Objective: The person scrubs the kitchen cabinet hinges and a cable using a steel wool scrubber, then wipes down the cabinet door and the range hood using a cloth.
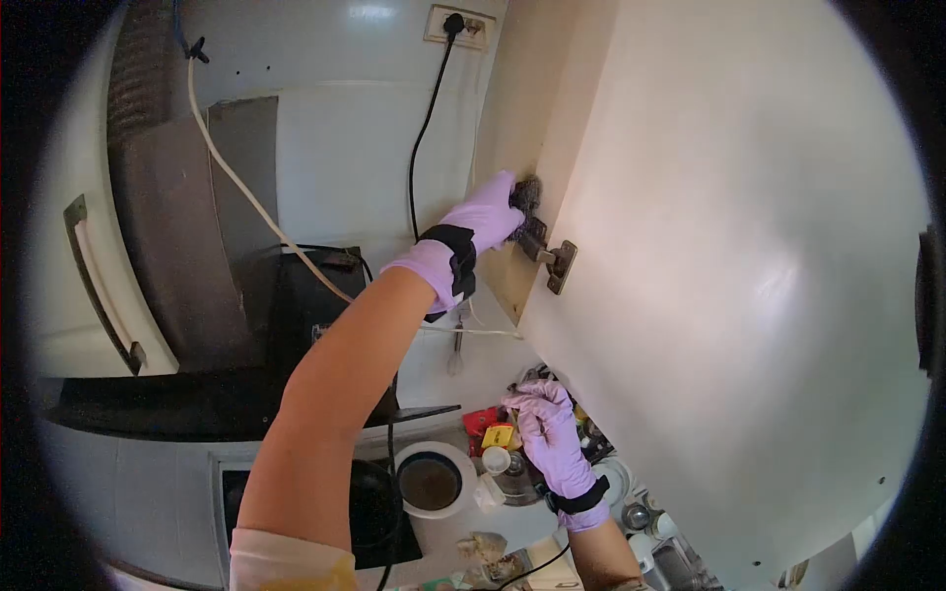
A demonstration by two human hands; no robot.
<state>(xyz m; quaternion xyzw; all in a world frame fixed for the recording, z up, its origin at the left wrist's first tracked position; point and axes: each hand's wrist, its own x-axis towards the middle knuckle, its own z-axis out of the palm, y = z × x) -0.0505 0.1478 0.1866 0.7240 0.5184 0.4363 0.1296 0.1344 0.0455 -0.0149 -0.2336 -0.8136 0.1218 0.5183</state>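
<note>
Left hand (488, 219) in a purple glove is raised to the upper cabinet, fingers closed on a dark scrubbing pad (526, 193) and pressing it against the cabinet's inner side edge, right at the top of the metal door hinge (548, 252). Pad touches the hinge area; whether it is a sponge or steel wool, cannot tell. Black wrist strap (459, 258) on the left glove.

Right hand (550, 438), also purple-gloved with a black strap, hangs lower by the bottom edge of the open cabinet door (749, 276), fingers curled loosely; cannot tell if it holds anything.

Below on the counter: a white pot (431, 480) with dark contents near the front edge, a small white cap or cup (496, 459) just beside it, a yellow and red packet (493, 429) behind, metal lids and jars (636, 515) toward the right edge. Black cable (426, 128) runs down the wall from a socket (459, 25). White cord (246, 192) crosses in front of the range hood (172, 227). White cabinet with a handle (99, 286) at far left.
</note>
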